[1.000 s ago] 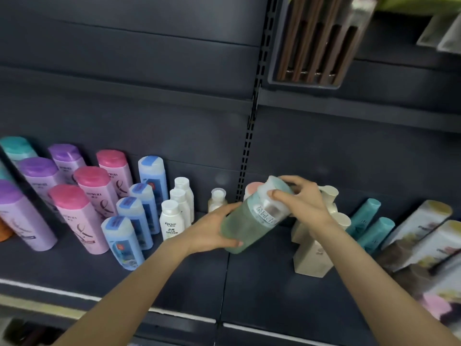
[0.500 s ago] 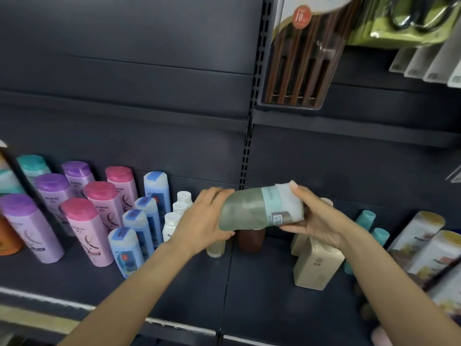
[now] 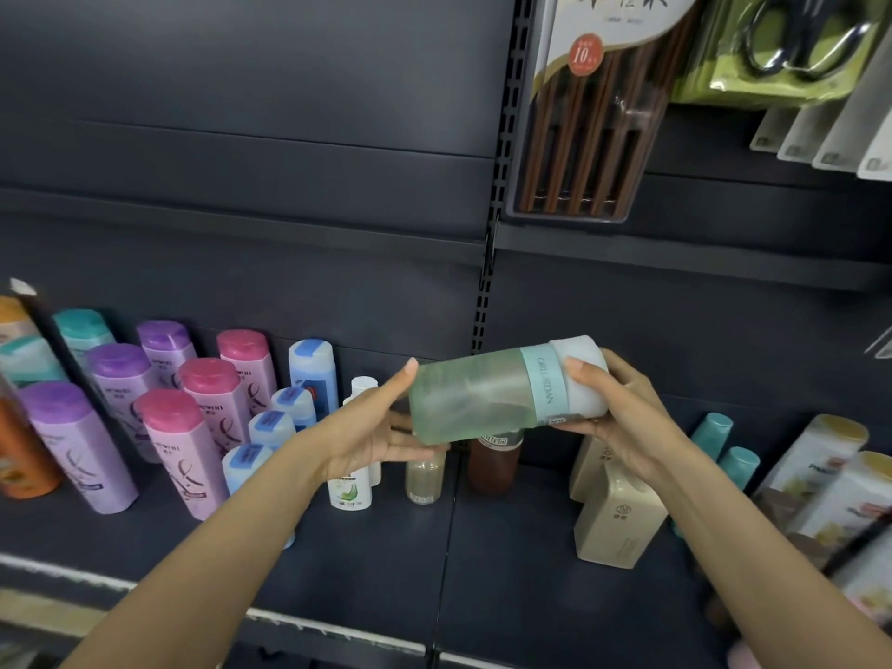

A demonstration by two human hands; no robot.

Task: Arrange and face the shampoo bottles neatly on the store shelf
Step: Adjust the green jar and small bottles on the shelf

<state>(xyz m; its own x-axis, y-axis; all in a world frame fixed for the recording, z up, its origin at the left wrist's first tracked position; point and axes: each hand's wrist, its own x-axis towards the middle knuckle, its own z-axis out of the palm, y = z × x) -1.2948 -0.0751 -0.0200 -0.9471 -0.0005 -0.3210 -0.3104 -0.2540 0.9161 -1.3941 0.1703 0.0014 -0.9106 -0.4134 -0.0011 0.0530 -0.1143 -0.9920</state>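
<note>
We hold a green bottle [image 3: 475, 395] on its side in the air in front of the shelf [image 3: 507, 562], its white cap pointing right. Our left hand [image 3: 371, 434] cups the bottom end, thumb up against the base and fingers curled underneath. Our right hand [image 3: 622, 417] wraps round the cap end, thumb on the near face and fingers behind.

Just below the bottle, on the shelf, stand a small clear bottle [image 3: 425, 478] and a brown bottle [image 3: 494, 463], with a small white bottle [image 3: 348, 490] to their left. Right of them two beige bottles [image 3: 620, 516] stand one behind the other, partly hidden by our right wrist, and teal bottles [image 3: 736, 463] sit beyond those. Pale bottles [image 3: 840, 480] lean at the far right, blurred.

To the left, blue bottles [image 3: 289, 417], pink bottles [image 3: 186, 446] and purple bottles [image 3: 82, 441] stand in rows running back towards the rear panel, with an orange bottle [image 3: 19, 456] at the edge. Higher up on the right hang a pack of chopsticks [image 3: 593, 118] and scissors [image 3: 801, 36].
</note>
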